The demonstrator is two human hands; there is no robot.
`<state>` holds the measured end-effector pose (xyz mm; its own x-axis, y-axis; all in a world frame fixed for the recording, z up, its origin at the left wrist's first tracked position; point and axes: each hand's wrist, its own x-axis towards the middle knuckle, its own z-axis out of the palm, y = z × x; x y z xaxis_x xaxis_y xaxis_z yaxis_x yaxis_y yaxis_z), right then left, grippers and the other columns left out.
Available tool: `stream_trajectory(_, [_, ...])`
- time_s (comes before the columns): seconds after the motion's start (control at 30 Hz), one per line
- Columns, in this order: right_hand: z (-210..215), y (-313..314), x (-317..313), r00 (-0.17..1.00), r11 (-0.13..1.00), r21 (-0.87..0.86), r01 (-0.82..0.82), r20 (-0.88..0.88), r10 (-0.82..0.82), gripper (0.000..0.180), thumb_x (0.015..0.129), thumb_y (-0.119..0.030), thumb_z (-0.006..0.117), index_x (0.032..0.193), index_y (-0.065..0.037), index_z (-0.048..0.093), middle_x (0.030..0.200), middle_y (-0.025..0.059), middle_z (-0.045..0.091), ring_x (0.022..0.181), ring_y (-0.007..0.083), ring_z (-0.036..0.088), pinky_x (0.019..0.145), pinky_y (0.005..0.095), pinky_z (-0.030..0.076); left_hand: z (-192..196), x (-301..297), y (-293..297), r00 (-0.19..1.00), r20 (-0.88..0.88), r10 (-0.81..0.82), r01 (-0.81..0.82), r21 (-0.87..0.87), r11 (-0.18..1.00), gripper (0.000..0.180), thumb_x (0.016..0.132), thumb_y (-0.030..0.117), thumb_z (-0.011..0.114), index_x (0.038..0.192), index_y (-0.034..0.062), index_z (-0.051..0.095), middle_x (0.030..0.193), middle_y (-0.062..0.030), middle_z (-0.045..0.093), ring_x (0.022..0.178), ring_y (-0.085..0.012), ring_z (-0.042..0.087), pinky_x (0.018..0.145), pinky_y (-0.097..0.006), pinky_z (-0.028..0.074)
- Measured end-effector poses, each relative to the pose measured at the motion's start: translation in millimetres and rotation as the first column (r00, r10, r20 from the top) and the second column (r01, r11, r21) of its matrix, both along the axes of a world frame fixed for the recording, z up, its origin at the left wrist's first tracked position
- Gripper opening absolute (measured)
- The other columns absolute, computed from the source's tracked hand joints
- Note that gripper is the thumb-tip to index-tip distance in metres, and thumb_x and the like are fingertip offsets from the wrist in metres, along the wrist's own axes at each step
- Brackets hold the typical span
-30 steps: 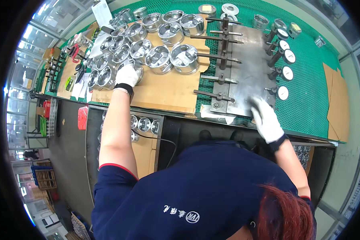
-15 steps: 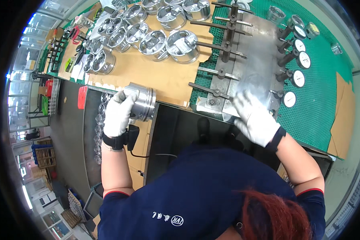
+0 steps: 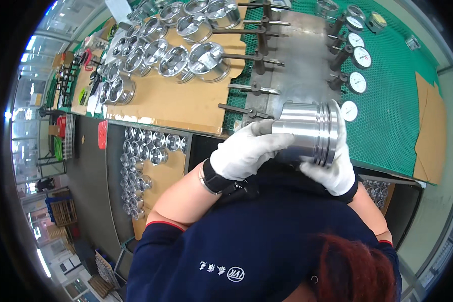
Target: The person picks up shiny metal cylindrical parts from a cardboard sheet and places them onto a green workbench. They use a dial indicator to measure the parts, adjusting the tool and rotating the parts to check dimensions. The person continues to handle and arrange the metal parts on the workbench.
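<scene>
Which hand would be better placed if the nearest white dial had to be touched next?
Probably the right hand: it is at the metal piston's grooved end, closer to the nearest white dial. The left hand grips the opposite end, farther away.

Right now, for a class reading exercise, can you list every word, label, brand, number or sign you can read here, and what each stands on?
Dark blue shirt: white lettering and a round white emblem; I won't copy these.
Dial gauges: face markings too small to read.
White sheet, upper left: any print too small.
Held metal piston: no readable text.
</scene>
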<state>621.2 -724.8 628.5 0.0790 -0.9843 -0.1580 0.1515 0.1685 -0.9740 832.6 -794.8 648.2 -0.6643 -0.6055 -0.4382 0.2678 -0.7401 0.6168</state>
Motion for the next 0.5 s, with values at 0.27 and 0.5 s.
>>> stream_trajectory(0.27, [-9.2,-22.5,-18.9,0.559,0.901,-0.43,-0.061,-0.763,-0.326,0.102,0.06,-0.026,0.092,0.145,-0.002,0.04,0.127,0.0238,0.054,0.116,0.0419,0.055,0.096,0.0491,0.049,-20.6,-11.2,-37.2,0.743,0.657,0.129,0.558,-0.714,0.423,0.07,0.084,0.007,0.071,0.145,-0.0036,0.041,0.138,-0.0232,0.055,0.124,-0.0338,0.059,0.105,-0.042,0.048])
stream_trajectory(0.5, [-27.5,-40.1,-17.9,0.537,0.83,-0.546,-0.109,-0.735,-0.413,0.09,0.069,-0.019,0.088,0.143,-0.001,0.04,0.131,0.0263,0.053,0.118,0.0429,0.056,0.096,0.0481,0.05,-50.1,-45.9,-36.9,0.734,0.533,0.422,0.596,-0.803,-0.022,0.07,0.062,0.009,0.084,0.125,0.007,0.052,0.141,-0.0357,0.045,0.121,-0.0518,0.054,0.103,-0.049,0.049])
